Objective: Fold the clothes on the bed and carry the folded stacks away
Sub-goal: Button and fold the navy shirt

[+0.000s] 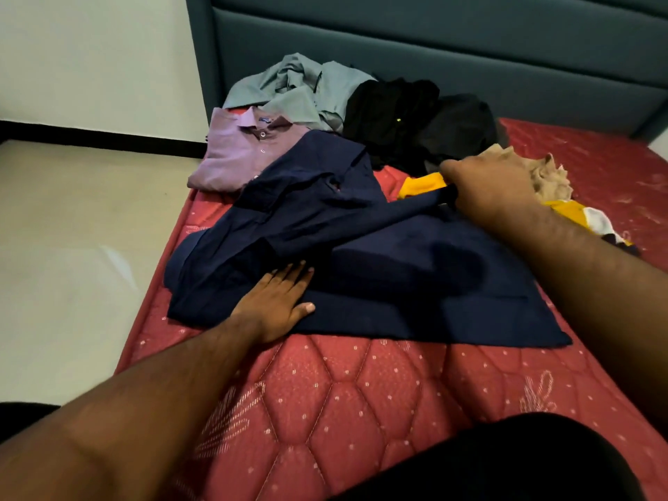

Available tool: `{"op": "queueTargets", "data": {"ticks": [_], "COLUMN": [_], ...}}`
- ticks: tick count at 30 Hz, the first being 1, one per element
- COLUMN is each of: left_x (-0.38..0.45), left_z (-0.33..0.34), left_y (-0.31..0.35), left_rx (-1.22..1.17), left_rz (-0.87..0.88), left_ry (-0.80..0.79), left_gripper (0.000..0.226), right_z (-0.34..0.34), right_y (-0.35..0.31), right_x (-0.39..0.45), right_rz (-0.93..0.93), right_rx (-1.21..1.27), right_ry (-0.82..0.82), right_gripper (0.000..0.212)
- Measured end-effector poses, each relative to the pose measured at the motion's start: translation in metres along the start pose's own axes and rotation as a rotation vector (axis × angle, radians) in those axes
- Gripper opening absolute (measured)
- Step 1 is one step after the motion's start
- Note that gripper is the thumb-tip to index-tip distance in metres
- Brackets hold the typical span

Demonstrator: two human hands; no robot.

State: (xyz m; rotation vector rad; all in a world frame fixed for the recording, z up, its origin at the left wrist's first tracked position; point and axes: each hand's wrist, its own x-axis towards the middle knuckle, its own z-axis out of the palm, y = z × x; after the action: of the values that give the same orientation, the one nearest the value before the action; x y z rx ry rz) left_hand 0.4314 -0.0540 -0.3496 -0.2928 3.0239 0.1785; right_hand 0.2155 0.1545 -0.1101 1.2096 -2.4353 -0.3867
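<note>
The navy shirt (397, 269) is soft, matt cloth. The red mattress (343, 399) is shiny stitched cloth with puffy diamond shapes. The headboard (433, 41) is padded teal cloth. The floor (72, 229) is smooth and glossy.

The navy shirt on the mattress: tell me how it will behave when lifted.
The navy shirt is probably floppy: it lies in soft creases and its sleeve drapes from the right hand. It looks thin, so likely light. The left hand presses it flat, which suggests it may slide or bunch on the mattress.
</note>
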Motion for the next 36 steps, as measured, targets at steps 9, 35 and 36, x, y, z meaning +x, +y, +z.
{"op": "queueTargets", "data": {"ticks": [9, 35, 36], "left_x": [-0.004, 0.04, 0.039], "left_z": [-0.009, -0.009, -0.005], "left_y": [-0.001, 0.056, 0.057], "left_rx": [0.02, 0.387, 0.376], "left_rz": [0.052, 0.578, 0.588], "left_ry": [-0.163, 0.178, 0.18], "left_gripper": [0.093, 0.051, 0.052], "right_z": [0.147, 0.247, 0.252], "right_y": [0.0, 0.052, 0.056], "right_x": [-0.157, -0.14, -0.141], "right_rz": [0.447, 1.675, 1.687], "right_rx": [0.232, 1.91, 1.94], "right_ry": [-0.713, 0.034, 0.022], "right_gripper": [0.042, 0.02, 0.021]}}
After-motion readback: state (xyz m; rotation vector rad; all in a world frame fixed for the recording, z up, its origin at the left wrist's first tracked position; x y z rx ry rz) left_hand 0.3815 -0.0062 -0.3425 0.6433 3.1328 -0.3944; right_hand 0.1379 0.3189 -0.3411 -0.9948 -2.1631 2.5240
